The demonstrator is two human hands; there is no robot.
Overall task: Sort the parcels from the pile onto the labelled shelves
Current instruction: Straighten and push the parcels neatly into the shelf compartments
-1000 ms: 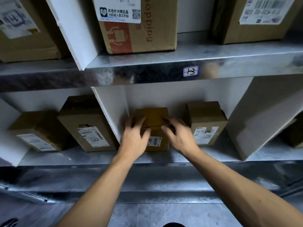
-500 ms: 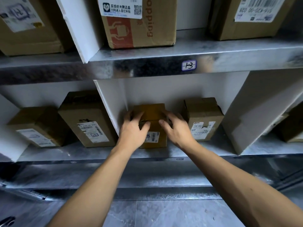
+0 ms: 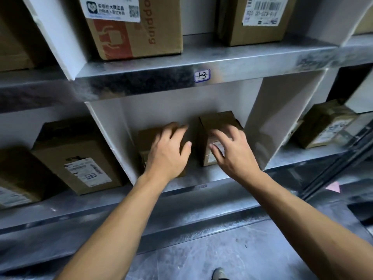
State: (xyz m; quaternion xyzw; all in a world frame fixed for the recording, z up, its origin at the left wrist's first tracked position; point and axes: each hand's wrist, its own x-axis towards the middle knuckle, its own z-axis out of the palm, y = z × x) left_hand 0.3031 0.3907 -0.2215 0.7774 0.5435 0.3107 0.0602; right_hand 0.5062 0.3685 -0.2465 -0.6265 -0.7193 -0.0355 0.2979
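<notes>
Parcel [image 3: 146,138] sat on the shelf [image 3: 222,173] under the 13 tag [image 3: 202,75], mostly hidden beneath our left hand [image 3: 167,154]. Its fingers [image 3: 174,130] were loose and spread, gripping nothing. Our right hand [image 3: 234,154] was open too, in front of the neighbouring box [image 3: 218,120].

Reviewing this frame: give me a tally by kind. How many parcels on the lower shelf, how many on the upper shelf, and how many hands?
Parcels on the lower shelf: 5
Parcels on the upper shelf: 3 (a brown sliver at the far right edge may be another)
Hands, left hand and right hand: 2
Total: 10
</notes>
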